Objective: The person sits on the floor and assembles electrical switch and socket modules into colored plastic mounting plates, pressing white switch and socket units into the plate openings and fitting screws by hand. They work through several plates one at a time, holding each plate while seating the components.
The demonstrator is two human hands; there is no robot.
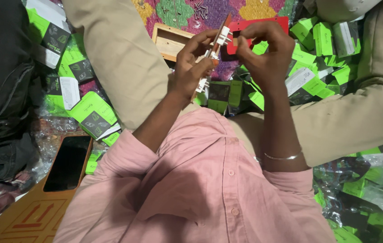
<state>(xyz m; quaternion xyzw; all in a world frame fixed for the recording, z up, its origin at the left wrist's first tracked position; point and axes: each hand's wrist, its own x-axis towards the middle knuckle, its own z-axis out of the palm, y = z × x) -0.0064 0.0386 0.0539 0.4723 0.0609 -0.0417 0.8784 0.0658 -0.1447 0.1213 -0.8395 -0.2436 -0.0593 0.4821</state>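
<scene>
My left hand (190, 67) grips a screwdriver (219, 33) with a red-brown handle, its tip pointing down, and a small white plastic part (202, 84) shows under its fingers. My right hand (263, 49) is closed around another small white plastic piece (223, 36) held against the screwdriver shaft. Both hands meet above my lap, over my pink shirt and beige trousers. A thin metal bangle (282, 157) circles my right wrist.
A small wooden box (169, 40) and a red plastic plate (259, 24) lie ahead on a patterned mat with loose screws (199, 10). Several green and white cartons (322, 49) pile at right and left (93, 112). A dark phone (67, 163) rests on an orange surface.
</scene>
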